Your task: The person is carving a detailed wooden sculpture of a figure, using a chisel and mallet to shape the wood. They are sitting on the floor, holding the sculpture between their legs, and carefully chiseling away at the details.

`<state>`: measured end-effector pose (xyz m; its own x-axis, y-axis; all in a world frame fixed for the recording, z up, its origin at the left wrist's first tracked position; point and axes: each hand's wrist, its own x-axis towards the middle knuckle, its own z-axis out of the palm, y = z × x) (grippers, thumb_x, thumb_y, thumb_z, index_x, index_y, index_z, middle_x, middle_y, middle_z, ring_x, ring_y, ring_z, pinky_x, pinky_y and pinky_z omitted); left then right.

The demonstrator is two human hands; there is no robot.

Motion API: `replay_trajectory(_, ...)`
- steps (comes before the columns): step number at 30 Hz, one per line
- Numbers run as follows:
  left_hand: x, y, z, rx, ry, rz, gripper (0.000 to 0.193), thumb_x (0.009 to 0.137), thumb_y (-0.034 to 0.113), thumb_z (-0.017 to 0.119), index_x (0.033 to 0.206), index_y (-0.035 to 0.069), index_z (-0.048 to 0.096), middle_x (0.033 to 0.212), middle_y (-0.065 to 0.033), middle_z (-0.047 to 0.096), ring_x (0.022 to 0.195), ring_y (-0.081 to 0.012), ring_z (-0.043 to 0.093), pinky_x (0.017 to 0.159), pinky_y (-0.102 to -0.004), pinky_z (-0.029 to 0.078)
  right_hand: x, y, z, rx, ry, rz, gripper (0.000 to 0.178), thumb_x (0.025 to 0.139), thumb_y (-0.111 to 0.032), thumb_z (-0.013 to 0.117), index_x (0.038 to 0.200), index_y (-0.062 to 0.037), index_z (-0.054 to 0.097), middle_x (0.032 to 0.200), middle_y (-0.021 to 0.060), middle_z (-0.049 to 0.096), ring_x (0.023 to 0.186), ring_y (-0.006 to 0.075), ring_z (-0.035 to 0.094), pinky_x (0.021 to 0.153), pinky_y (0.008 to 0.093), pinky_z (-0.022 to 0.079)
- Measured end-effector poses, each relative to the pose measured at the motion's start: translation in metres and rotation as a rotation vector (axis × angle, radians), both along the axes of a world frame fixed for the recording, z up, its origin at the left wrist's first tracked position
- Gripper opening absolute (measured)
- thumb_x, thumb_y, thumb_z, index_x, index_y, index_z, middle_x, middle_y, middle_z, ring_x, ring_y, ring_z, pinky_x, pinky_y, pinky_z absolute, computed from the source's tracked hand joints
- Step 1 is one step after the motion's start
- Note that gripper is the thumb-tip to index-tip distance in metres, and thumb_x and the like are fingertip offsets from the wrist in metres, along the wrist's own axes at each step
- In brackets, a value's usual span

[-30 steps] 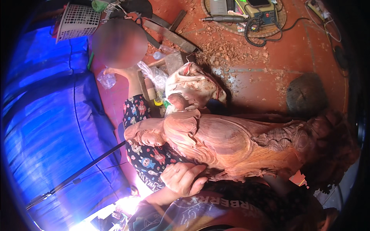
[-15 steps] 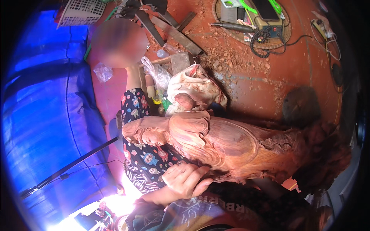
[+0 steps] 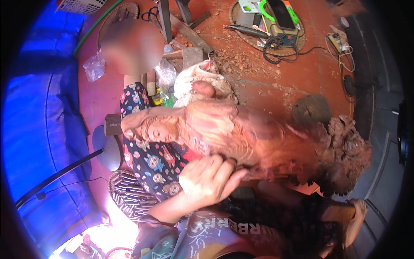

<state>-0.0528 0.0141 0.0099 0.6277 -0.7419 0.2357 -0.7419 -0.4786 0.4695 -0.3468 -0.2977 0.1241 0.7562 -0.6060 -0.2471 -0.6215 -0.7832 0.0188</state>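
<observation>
A reddish carved wooden statue [image 3: 258,138] with a face and draped robe lies sideways in front of me, its head left and its rough, deeply carved base right. My left hand [image 3: 209,179] is closed at its near edge, knuckles up and thumb against the curled fingers. Whatever is pinched there stays hidden. At the lower right, my right hand [image 3: 357,213] has come in beyond the base, fingers bent around a brown, shadowed piece I cannot make out. Dark cloth with a colourful print [image 3: 148,159] passes beneath the statue's head.
Behind the statue lies a stained white cloth sack [image 3: 200,77]. A basket of slim metal tools [image 3: 129,192] stands near left, beside a lamp base [image 3: 108,151]. Wood chips [image 3: 246,62] litter the floor. A round tray [image 3: 297,45] holds a corded rotary tool [image 3: 248,30]. Blue sheeting [image 3: 34,129] hangs left.
The view has shifted, bringing the tool basket and lamp base into sight. The statue sits higher in the picture, with my left hand still at its edge. My right hand has appeared.
</observation>
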Motion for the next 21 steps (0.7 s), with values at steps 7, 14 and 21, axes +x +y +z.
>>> replay_trajectory(7, 0.006, 0.015, 0.035, -0.375, 0.316, -0.063, 0.012, 0.087, 0.014, 0.064, 0.084, 0.003, 0.067, 0.082, -0.0101, 0.067, 0.075, -0.0278, 0.064, 0.071, -0.0376, 0.050, 0.010, 0.005, 0.006, 0.015, -0.109, 0.084, 0.042, 0.048, 0.001, 0.073, 0.087, -0.0017, 0.057, 0.081, 0.0136, 0.055, 0.086, 0.0350, 0.052, 0.081, 0.0369, 0.038)
replay_trajectory(14, -0.043, 0.060, 0.155, -0.834, 0.879, -0.679, 0.032, 0.095, 0.024, 0.048, 0.100, -0.001, 0.067, 0.097, -0.0146, 0.068, 0.094, -0.0301, 0.064, 0.087, -0.0399, 0.048, 0.006, 0.003, 0.001, 0.129, -0.231, 0.125, 0.049, 0.050, -0.006, 0.086, 0.092, -0.0010, 0.061, 0.085, 0.0140, 0.063, 0.083, 0.0343, 0.062, 0.077, 0.0358, 0.047)
replay_trajectory(21, -0.073, 0.046, 0.155, -0.908, 0.888, -0.839, 0.033, 0.096, 0.024, 0.045, 0.103, -0.002, 0.064, 0.097, -0.0154, 0.067, 0.093, -0.0291, 0.064, 0.086, -0.0396, 0.048, -0.008, 0.009, 0.006, 0.222, -0.253, 0.031, 0.045, 0.054, 0.004, 0.082, 0.094, 0.0011, 0.060, 0.082, 0.0103, 0.064, 0.078, 0.0194, 0.061, 0.076, 0.0290, 0.047)
